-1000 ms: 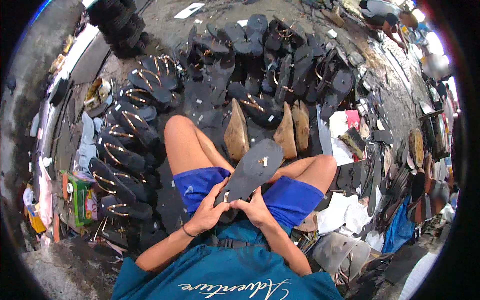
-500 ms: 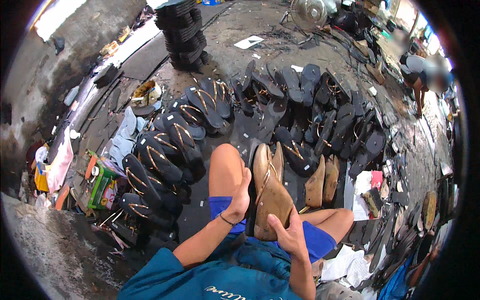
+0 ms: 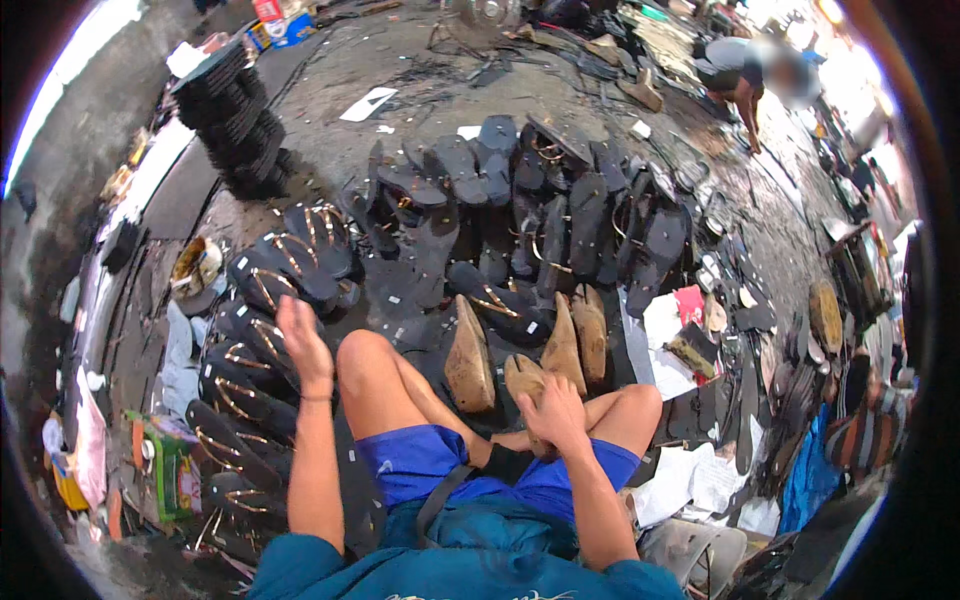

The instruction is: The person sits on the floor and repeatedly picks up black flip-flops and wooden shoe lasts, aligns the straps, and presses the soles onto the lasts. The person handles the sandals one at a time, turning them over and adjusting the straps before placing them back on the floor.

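My right hand (image 3: pixel 556 408) grips a tan wooden shoe last (image 3: pixel 524 376) above my crossed legs; no sandal shows on it. Out to the left, my left hand (image 3: pixel 306 345) is raised with its fingers stretched and nothing visible in it. It is in front of a row of black thong sandals (image 3: pixel 240 394) with gold straps, and I cannot tell whether it touches one. Another wooden last (image 3: pixel 468 362) stands on the floor in front of my legs. Two more lasts, a narrow wooden last (image 3: pixel 563 345) and a darker wooden last (image 3: pixel 591 332), stand beside my right knee.
A black sandal (image 3: pixel 500 305) lies beyond the lasts. Several dark sandals (image 3: pixel 588 220) form an arc farther out. A stack of black soles (image 3: pixel 232 125) stands far left. Papers (image 3: pixel 668 330) and scraps cover the right side. A person (image 3: pixel 735 80) bends down at far right.
The view has turned right. My left hand has moved from the last and sandal to the left-hand sandal row. The last in my right hand no longer has the gold-strapped sandal against it.
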{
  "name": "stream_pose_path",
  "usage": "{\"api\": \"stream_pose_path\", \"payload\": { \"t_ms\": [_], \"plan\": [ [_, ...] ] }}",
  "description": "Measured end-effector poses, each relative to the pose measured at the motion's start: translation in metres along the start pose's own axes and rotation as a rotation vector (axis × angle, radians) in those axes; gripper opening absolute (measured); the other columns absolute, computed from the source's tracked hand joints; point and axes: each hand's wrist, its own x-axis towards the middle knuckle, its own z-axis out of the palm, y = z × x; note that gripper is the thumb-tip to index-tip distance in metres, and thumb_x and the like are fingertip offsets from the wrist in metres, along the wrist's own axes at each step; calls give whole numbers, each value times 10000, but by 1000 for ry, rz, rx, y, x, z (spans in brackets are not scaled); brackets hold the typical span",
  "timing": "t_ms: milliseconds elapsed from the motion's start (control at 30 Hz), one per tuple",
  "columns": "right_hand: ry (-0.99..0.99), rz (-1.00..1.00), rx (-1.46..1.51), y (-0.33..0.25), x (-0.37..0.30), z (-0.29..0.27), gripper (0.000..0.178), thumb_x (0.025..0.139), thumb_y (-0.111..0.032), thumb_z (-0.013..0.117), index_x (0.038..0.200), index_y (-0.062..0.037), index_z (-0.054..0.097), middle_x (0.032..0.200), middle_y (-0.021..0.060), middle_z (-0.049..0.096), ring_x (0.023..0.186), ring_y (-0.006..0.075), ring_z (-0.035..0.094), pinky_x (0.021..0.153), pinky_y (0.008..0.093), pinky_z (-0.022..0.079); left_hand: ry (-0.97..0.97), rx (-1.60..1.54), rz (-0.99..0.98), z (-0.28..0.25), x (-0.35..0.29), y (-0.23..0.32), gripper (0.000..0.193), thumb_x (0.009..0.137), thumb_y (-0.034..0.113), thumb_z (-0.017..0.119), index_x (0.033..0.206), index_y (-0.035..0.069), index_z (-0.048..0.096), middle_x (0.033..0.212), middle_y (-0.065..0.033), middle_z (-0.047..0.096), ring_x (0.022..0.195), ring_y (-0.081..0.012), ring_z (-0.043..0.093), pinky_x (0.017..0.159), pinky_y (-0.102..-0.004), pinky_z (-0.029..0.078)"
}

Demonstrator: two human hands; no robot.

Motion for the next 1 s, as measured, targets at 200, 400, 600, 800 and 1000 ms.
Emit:
{"api": "stream_pose_path", "payload": {
  "t_ms": [200, 400, 600, 800, 1000],
  "plan": [
    [12, 192, 153, -18, 120, 37, 549, 924, -173, 657, 1439, -142, 470, 1188, 226, 582, 981, 450, 653, 841, 531, 533, -510, 170, 14, 78, -143, 62, 341, 989, 235, 638, 1214, -19, 671, 1139, -167, 719, 1098, -300, 673, 1002, -370, 500],
    [374, -247, 239, -36, 96, 2, 221, 899, -58, 636, 1110, -90, 692, 913, 124, 672, 877, 361, 672, 774, 470, 541, -715, 142, 168, 62, -150, 106, 364, 928, 120, 687, 1262, -13, 633, 1223, -160, 682, 1148, -291, 644, 1006, -375, 495],
    [406, -807, 79, -63, -29, -79, 386, 724, -32, 718, 1108, -61, 704, 939, 113, 665, 892, 293, 682, 818, 411, 568, -980, 405, 556, 65, -136, 192, 709, 756, 41, 760, 1421, 19, 515, 1436, -167, 555, 1363, -341, 496, 1153, -431, 371],
    [488, -499, 750, -71, -113, -124, 495, 671, -189, 915, 1078, -69, 660, 1012, 94, 647, 911, 301, 660, 794, 384, 540, -1248, -15, 98, -13, -179, 211, 509, 747, -13, 795, 1237, 14, 661, 1203, -159, 715, 1110, -282, 707, 977, -357, 544],
    [-288, -659, 752, -74, -134, -124, 702, 623, 4, 847, 1289, -29, 629, 1296, 137, 640, 1091, 300, 675, 903, 385, 549, -1297, -41, 11, -53, -210, 210, 462, 712, 44, 837, 1149, -13, 699, 1129, -183, 729, 1106, -336, 703, 999, -435, 540]
  ]
}}
